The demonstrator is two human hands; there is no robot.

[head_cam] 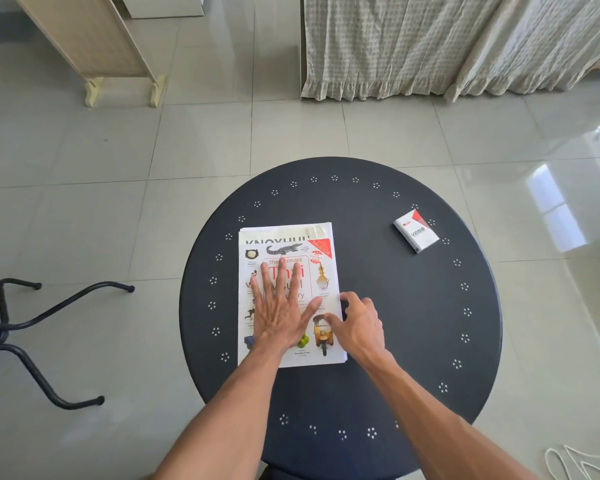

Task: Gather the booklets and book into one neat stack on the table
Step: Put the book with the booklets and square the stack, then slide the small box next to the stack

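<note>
the left hand [280,311] lies flat, palm down, on the cover of the book [321,271], fingers [284,271] straight and spread, thumb out to the right. the forearm reaches up from the near edge of the round dark table [395,306]. the right hand [359,325] rests at the stack's right edge, fingers curled, thumb and forefinger touching the edges of the booklets [284,229] beneath; whether they pinch anything cannot be told. the book tops the stack, left of the table's centre, with booklet edges peeking out at the far side. a small white and red box [417,231] sits well apart, near the right rim.
</note>
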